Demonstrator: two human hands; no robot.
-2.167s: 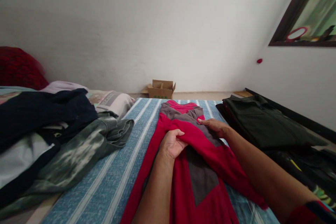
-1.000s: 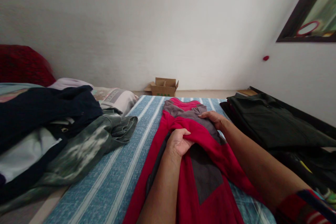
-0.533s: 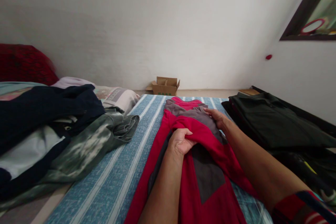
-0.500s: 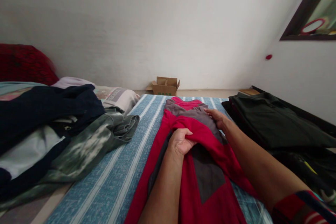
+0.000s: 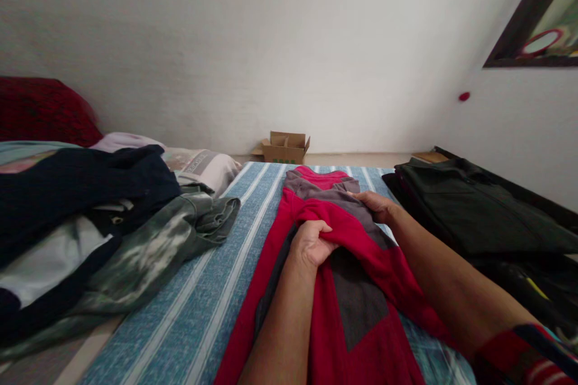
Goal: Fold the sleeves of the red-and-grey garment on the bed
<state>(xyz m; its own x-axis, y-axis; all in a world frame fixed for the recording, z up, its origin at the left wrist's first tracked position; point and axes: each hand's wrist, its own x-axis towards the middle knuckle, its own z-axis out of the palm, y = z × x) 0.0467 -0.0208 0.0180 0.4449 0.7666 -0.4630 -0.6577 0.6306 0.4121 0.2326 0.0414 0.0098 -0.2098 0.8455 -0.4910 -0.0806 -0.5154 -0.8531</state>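
A red and grey jacket (image 5: 298,210) lies lengthwise on the blue striped bed cover (image 5: 198,289), its collar toward the wall. My left hand (image 5: 312,242) is closed on a raised red fold in the middle of it, thumb on top and the other fingers hidden under the cloth. At the grey shoulder part, near the collar on the right, my right hand (image 5: 374,204) pinches the fabric; its fingertips are partly hidden. One red sleeve runs from there toward me beneath my right forearm.
Left of the jacket lie a dark navy garment (image 5: 90,186) and camouflage-patterned trousers (image 5: 153,258), with a pillow (image 5: 203,165) behind. Folded dark clothes (image 5: 478,204) are stacked on the right. An open cardboard box (image 5: 285,148) stands by the wall (image 5: 289,48).
My right hand has shifted slightly left along the jacket's shoulder. My left hand keeps its hold on the red fold in the same place.
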